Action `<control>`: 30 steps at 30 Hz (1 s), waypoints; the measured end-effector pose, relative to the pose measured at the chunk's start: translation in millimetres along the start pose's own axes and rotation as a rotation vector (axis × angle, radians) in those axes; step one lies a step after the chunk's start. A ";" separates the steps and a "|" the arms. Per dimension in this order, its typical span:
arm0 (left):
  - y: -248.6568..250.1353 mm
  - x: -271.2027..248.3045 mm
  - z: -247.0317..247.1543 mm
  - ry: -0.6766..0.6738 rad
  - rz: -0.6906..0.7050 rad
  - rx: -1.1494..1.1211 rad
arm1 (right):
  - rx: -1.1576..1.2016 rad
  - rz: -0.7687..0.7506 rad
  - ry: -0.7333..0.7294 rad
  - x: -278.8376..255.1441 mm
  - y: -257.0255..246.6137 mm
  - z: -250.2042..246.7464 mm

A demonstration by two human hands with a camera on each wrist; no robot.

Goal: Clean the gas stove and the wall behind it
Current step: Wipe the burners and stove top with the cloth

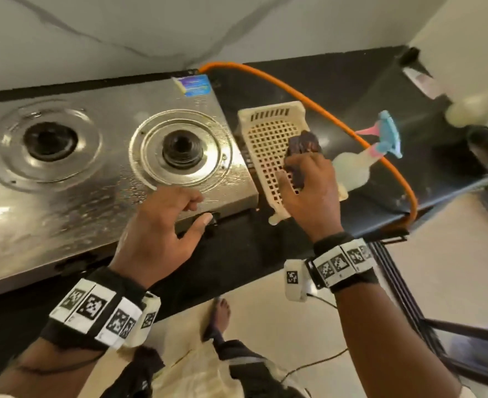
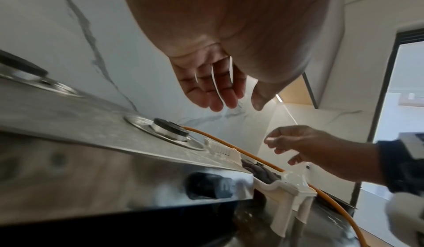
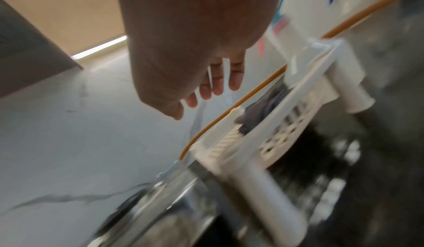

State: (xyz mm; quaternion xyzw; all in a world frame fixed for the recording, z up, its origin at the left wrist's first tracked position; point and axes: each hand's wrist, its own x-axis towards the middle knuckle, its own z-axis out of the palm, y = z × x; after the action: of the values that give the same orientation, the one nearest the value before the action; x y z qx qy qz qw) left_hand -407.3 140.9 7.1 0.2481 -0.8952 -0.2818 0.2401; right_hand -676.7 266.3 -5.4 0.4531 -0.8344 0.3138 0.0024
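The steel two-burner gas stove point(image 1: 99, 179) sits on a black counter, its top wet and streaked. The white marbled wall point(image 1: 122, 30) rises behind it. A dark cloth point(image 1: 305, 145) lies in a cream perforated basket point(image 1: 268, 130) right of the stove. My right hand point(image 1: 308, 191) hovers over the basket just in front of the cloth; the right wrist view shows its fingers point(image 3: 215, 87) loose above the cloth point(image 3: 259, 116), holding nothing. My left hand point(image 1: 165, 225) floats over the stove's front right corner, fingers loosely curled and empty, above the black knob point(image 2: 211, 185).
An orange gas hose point(image 1: 308, 99) arcs from the stove's back corner round behind the basket to the counter edge. A spray bottle with a blue and pink trigger point(image 1: 351, 168) lies right of the basket. Another pale bottle point(image 1: 466, 110) stands further right. The counter's front edge point(image 1: 237, 277) is close.
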 end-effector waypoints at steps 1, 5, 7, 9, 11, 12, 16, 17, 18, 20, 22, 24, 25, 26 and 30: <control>5.9 7.5 8.5 -0.019 0.006 -0.003 | -0.054 0.056 -0.032 5.1 18.7 -6.6; 15.2 24.5 24.6 -0.064 0.023 0.002 | -0.197 0.145 -0.176 22.9 55.9 -7.8; 15.3 27.3 27.5 -0.072 0.009 -0.005 | -0.220 0.152 -0.228 29.0 61.1 0.3; 13.5 26.6 29.2 -0.074 -0.013 -0.004 | -0.230 0.178 -0.250 35.4 63.2 9.1; 10.2 24.0 29.8 -0.070 -0.036 0.007 | -0.203 0.193 -0.248 42.7 63.6 15.0; 8.7 22.4 29.5 -0.066 -0.044 0.008 | -0.180 0.192 -0.243 46.3 64.1 16.6; 1.7 16.3 25.1 -0.058 -0.077 0.008 | -0.124 0.162 -0.191 57.6 55.8 7.8; 0.1 15.5 24.0 -0.057 -0.083 0.010 | -0.122 0.154 -0.162 58.6 52.1 1.8; -1.2 14.9 22.9 -0.055 -0.090 0.009 | -0.111 0.141 -0.118 59.1 46.8 -5.0; -3.7 15.0 19.8 -0.046 -0.109 -0.003 | -0.046 0.083 -0.025 59.6 33.7 -17.1; -5.6 16.7 16.6 -0.035 -0.112 -0.014 | 0.081 0.014 0.013 58.3 15.7 -27.1; -6.5 19.1 12.1 -0.024 -0.117 -0.039 | 0.228 -0.024 -0.040 53.7 -8.0 -32.5; -6.1 20.6 9.3 -0.019 -0.122 -0.057 | 0.301 -0.024 -0.094 50.0 -20.7 -32.1; -5.7 21.5 4.6 -0.013 -0.130 -0.083 | 0.377 -0.026 -0.156 46.1 -35.7 -29.7; -3.1 22.3 -14.1 0.026 -0.141 -0.197 | 0.589 -0.088 -0.395 28.4 -88.6 -9.9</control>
State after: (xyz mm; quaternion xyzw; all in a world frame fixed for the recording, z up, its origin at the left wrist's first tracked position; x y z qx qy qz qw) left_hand -415.2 120.4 21.8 0.2893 -0.8404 -0.3812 0.2545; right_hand -629.1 215.3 57.0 0.5218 -0.6722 0.4468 -0.2761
